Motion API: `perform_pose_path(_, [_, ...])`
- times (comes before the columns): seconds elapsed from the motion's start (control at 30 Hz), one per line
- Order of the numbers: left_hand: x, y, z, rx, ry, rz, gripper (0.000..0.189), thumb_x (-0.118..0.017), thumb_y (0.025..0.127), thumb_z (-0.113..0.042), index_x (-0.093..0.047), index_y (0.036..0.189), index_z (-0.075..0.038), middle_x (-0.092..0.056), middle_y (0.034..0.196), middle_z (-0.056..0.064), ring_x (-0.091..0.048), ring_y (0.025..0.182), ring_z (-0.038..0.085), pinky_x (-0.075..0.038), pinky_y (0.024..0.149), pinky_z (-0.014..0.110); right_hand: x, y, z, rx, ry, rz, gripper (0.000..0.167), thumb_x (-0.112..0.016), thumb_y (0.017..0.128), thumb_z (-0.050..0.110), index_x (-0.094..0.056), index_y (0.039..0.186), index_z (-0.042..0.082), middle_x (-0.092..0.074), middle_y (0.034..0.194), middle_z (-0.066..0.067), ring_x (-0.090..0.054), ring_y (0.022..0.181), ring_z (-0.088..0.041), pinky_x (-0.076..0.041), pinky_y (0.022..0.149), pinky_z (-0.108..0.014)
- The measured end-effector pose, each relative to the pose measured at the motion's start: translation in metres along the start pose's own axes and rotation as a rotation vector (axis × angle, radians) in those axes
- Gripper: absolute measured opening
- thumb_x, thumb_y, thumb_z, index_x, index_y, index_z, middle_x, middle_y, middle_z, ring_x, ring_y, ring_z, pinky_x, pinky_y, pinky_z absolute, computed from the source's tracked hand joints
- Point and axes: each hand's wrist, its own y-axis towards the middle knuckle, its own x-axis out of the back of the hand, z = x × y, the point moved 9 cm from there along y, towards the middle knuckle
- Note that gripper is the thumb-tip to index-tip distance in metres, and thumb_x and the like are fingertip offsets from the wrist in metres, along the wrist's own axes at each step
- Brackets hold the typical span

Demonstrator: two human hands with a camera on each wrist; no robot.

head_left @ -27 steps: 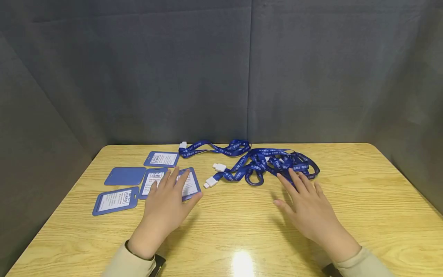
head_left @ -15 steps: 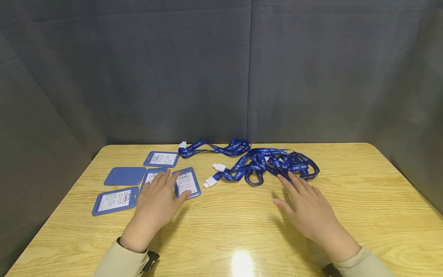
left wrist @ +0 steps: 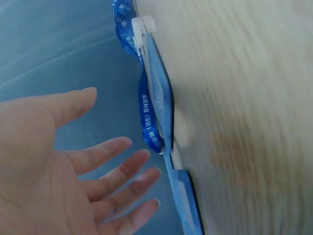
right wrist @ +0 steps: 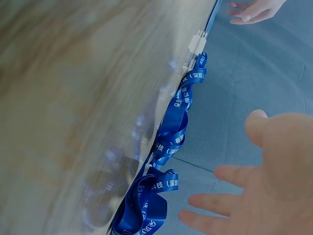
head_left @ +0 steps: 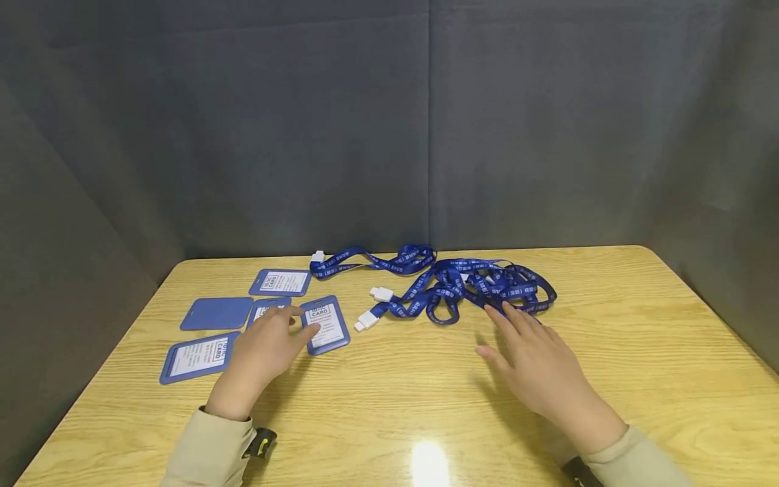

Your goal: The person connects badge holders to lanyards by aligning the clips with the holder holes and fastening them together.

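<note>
My left hand [head_left: 263, 352] hovers over the left part of the table with relaxed fingers and nothing in them. Its thumb and index finger overlap the near left edge of a blue badge holder [head_left: 331, 335] with a white card. A second badge holder [head_left: 262, 310] is partly hidden behind that hand. In the left wrist view, a gap shows between the fingertips [left wrist: 152, 203] and the holders. My right hand [head_left: 541, 372] is held with spread fingers just in front of a tangled heap of blue printed lanyards [head_left: 517, 292]. It holds nothing.
More badge holders lie at left: one blank side up [head_left: 218, 314], one at the front [head_left: 197, 358], one at the back [head_left: 280, 283]. A separate lanyard [head_left: 368, 260] stretches along the back edge. White clips [head_left: 367, 320] point left. A dark curtain [head_left: 389, 135] stands behind the table.
My left hand has shifted left and drawn its fingers in, uncovering the rightmost badge holder. My right hand stays nearly where it was. The head view has tilted slightly.
</note>
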Motion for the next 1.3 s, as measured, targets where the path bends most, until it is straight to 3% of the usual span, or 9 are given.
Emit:
perform_pose_path(0.17, [-0.006,0.013,0.002,-0.010,-0.027,0.032,0.058,-0.060,0.097,-0.042,-0.055,0.138,0.000,-0.056,0.132,0.022,-0.055,0.119,0.040,-0.044,0.090,0.061,-0.001,0.001,0.001,0.007,0.004,0.006,0.066,-0.047,0.102,0.050,-0.035,0.153,0.009,-0.036,0.152,-0.025,-0.039,0.134,-0.049,-0.032,0.104,-0.066])
perform_pose_path(0.4, [-0.013,0.034,-0.004,-0.038,0.006,0.039,0.065,-0.070,0.091,-0.038,-0.052,0.138,0.003,-0.045,0.143,0.029,-0.040,0.132,0.047,-0.038,0.101,0.062,-0.001,-0.001,-0.001,-0.007,-0.004,0.015,0.066,-0.048,0.102,0.048,-0.035,0.153,0.009,-0.037,0.151,-0.026,-0.040,0.133,-0.050,-0.032,0.104,-0.065])
perform_pose_path(0.57, [-0.018,0.044,-0.002,-0.048,0.059,0.074,0.078,-0.074,0.086,-0.042,-0.048,0.139,0.009,-0.042,0.143,0.032,-0.036,0.132,0.048,-0.037,0.102,0.062,-0.001,-0.001,0.000,-0.009,0.004,0.017,0.065,-0.048,0.102,0.048,-0.036,0.152,0.008,-0.037,0.151,-0.027,-0.040,0.132,-0.051,-0.032,0.104,-0.066])
perform_pose_path(0.9, [-0.024,0.050,-0.003,-0.045,0.084,0.212,0.097,-0.083,0.077,-0.045,-0.041,0.141,0.014,-0.038,0.139,0.034,-0.035,0.125,0.045,-0.035,0.105,0.058,0.000,-0.002,-0.002,-0.016,0.007,0.021,0.066,-0.044,0.103,0.052,-0.038,0.152,0.008,-0.039,0.150,-0.027,-0.041,0.132,-0.050,-0.032,0.103,-0.067])
perform_pose_path(1.13, [-0.020,0.055,-0.004,-0.010,0.072,0.224,0.092,-0.090,0.070,-0.041,-0.045,0.127,0.016,-0.045,0.121,0.030,-0.037,0.113,0.042,-0.038,0.102,0.054,0.000,-0.002,-0.001,-0.011,0.002,0.018,0.065,-0.047,0.102,0.049,-0.039,0.151,0.007,-0.040,0.149,-0.027,-0.042,0.131,-0.050,-0.033,0.102,-0.067])
perform_pose_path(1.3, [-0.017,0.057,-0.004,0.040,-0.004,0.196,0.094,-0.093,0.068,-0.033,-0.033,0.127,0.010,-0.047,0.115,0.029,-0.043,0.108,0.042,-0.037,0.098,0.053,-0.001,-0.001,0.000,-0.010,0.005,0.018,0.064,-0.048,0.102,0.048,-0.039,0.151,0.007,-0.040,0.149,-0.027,-0.042,0.131,-0.050,-0.033,0.102,-0.067])
